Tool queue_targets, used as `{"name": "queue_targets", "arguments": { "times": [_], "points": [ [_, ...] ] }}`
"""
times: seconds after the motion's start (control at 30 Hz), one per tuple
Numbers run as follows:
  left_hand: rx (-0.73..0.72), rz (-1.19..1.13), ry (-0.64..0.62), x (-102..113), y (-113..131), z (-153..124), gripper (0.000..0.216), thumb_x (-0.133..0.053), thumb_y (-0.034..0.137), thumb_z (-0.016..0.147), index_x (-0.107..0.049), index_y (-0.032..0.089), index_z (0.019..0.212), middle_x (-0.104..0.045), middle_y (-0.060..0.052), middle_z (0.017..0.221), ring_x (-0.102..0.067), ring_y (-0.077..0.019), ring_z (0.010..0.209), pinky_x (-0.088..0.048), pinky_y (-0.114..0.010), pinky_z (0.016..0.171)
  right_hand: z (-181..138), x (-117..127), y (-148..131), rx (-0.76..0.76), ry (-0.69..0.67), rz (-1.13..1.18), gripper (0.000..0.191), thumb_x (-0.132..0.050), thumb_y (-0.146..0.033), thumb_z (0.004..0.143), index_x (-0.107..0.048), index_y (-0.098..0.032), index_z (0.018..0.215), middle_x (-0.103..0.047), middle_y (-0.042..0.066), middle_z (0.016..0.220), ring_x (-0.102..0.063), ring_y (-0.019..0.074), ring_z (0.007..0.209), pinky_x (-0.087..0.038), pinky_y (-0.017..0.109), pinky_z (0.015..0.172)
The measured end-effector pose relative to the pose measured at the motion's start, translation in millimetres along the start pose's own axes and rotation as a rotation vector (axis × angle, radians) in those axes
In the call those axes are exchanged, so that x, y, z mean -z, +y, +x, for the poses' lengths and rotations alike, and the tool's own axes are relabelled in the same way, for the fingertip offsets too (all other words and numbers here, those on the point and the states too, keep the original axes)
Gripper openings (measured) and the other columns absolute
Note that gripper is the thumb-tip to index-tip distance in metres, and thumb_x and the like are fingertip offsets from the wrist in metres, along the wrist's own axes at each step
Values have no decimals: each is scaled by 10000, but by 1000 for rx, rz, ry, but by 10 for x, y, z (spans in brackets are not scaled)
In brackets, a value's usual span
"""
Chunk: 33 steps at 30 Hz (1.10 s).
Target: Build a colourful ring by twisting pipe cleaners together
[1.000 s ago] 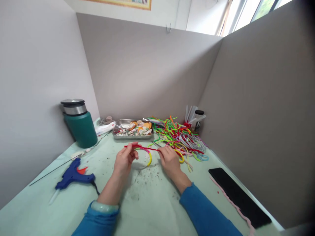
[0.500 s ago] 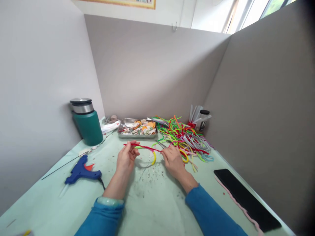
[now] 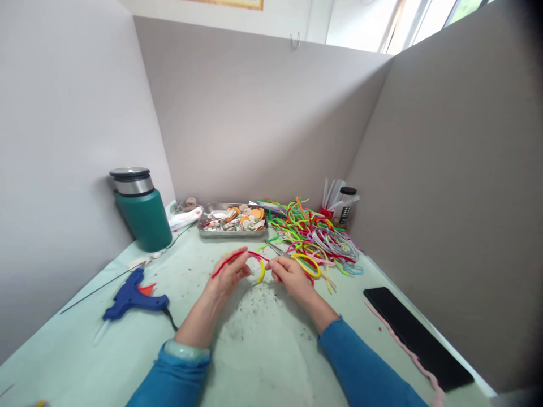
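Note:
A red pipe cleaner (image 3: 257,255) spans the short gap between my two hands. My left hand (image 3: 229,272) pinches it, and its loose end lies across the backs of those fingers. Pinched in my right hand (image 3: 289,273) is the pipe cleaner's other end. Below it, beside my left fingertips, shows a curved yellow piece (image 3: 261,272), part of a ring partly hidden by that hand. Scissors with yellow handles (image 3: 306,264) lie just behind my right hand.
At the back are a metal tray (image 3: 232,234) of paper cutouts and a heap of pipe cleaners (image 3: 305,226). A green bottle (image 3: 144,219) and a blue glue gun (image 3: 134,298) are on the left. To the right lies a black phone-like slab (image 3: 418,336).
My hands have come closer together, shortening the red span. The red loose end now lies over my left fingers. The view has shifted slightly.

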<state>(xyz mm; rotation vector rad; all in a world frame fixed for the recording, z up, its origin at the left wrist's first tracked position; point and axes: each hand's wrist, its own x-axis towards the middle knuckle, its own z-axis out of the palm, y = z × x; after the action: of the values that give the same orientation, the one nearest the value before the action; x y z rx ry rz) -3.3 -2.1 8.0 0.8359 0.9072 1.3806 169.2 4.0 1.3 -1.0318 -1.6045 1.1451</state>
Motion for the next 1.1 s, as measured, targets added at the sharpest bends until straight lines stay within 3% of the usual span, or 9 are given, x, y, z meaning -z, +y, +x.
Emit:
{"name": "queue_targets", "arguments": {
  "times": [0.07,0.13,0.27,0.67,0.9,1.1],
  "points": [
    [61,144,-114,-54,-60,-38,441,-722,360,645,-642,131,1014,-630,-25,725,-505,-66,526,-422,-197,515,-14,-55,30,0,-52,15,276,-492,-386,815,-600,-155,708,-444,-48,490,-352,79,438,-268,207,448],
    [67,276,-146,-76,-99,-49,398,-703,398,651,-675,108,921,-574,3,580,-471,-67,493,-377,-186,485,-28,-107,66,-2,-96,2,299,-481,-387,830,-583,-151,677,-458,-43,489,-364,77,440,-286,204,449],
    [11,414,1,-18,-128,19,399,-667,476,650,-685,91,755,-498,24,439,-426,-65,421,-334,-190,458,-37,-159,147,25,-69,2,200,-540,-348,808,-592,-156,812,-546,-28,592,-448,84,509,-333,196,488],
    [90,353,-65,-2,-125,22,367,-703,431,626,-687,95,774,-636,-43,644,-441,-52,424,-341,-195,452,-42,-112,154,89,1,-87,247,-475,-342,858,-614,-159,767,-571,-17,596,-399,81,476,-300,202,465],
    [59,312,-103,36,-171,65,322,-697,417,637,-659,103,697,-499,21,431,-395,-57,399,-303,-193,447,-78,-107,87,267,120,-209,168,-526,-288,834,-642,-166,832,-616,12,711,-525,124,644,-390,226,601],
    [21,258,-141,17,-154,60,309,-719,393,621,-644,123,752,-607,1,614,-421,-45,432,-305,-186,457,-101,-105,47,320,121,-238,173,-513,-279,834,-646,-170,819,-623,22,738,-517,124,645,-383,229,597]
  ]
}}
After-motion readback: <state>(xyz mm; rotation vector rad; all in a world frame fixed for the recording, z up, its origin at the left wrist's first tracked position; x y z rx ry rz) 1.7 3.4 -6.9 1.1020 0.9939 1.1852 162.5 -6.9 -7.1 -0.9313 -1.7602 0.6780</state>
